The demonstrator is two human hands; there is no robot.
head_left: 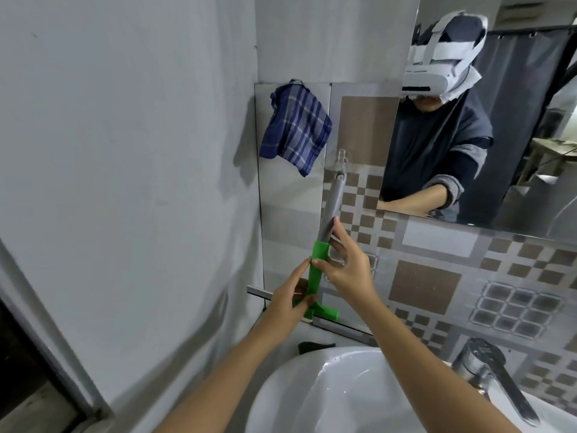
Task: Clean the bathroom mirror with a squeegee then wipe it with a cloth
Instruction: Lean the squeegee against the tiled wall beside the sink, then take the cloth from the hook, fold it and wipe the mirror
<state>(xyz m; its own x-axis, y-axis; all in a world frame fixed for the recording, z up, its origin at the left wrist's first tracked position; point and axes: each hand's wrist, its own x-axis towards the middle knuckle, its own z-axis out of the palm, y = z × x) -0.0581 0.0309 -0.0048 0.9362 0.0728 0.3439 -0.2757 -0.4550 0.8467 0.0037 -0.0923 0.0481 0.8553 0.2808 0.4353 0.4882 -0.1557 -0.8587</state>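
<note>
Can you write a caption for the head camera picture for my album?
Both hands on the hanging squeegee; blue checked cloth hangs beside it.

Both bare forearms reach up from the lower edge toward mid-frame. The left hand (288, 300) sits lower, its fingers curled closed in a grip. The right hand (346, 264) is just above and right of it, thumb and fingertips pinched, index finger extended upward.
</note>
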